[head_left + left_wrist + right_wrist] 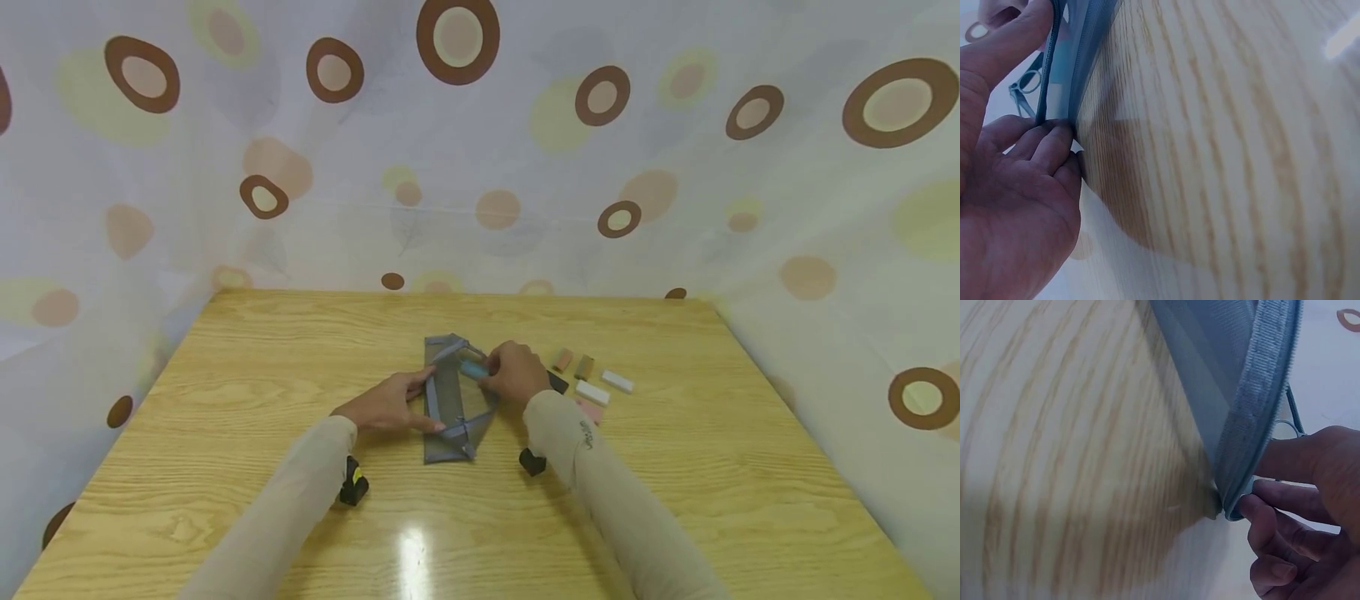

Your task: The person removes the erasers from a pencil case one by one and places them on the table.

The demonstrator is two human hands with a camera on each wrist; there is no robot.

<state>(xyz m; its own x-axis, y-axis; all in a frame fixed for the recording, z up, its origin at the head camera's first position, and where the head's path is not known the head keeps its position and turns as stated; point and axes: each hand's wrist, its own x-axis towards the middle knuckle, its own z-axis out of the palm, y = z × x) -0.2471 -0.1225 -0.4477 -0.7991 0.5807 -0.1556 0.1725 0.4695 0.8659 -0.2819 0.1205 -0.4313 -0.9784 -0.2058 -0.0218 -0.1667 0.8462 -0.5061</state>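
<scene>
A grey-blue mesh zipper pouch [448, 396] lies unzipped on the table, its opening facing right. My left hand [384, 406] grips its left part, thumb near the lower end and fingers at the upper side. In the left wrist view, the fingertips [1054, 147] sit at the pouch's edge. My right hand [517, 372] pinches a small light blue block [473, 371] at the pouch's opening. The right wrist view shows the curled fingers [1263, 519] close against the zipper edge [1257, 406], which hides most of the block.
Right of the right hand lie two brownish blocks [562, 360] [584, 367], two white blocks [592, 392] [617, 382], a pink piece [590, 410] and a black piece [557, 382], partly behind the hand. A patterned cloth [480, 167] hangs around the wooden table [300, 350].
</scene>
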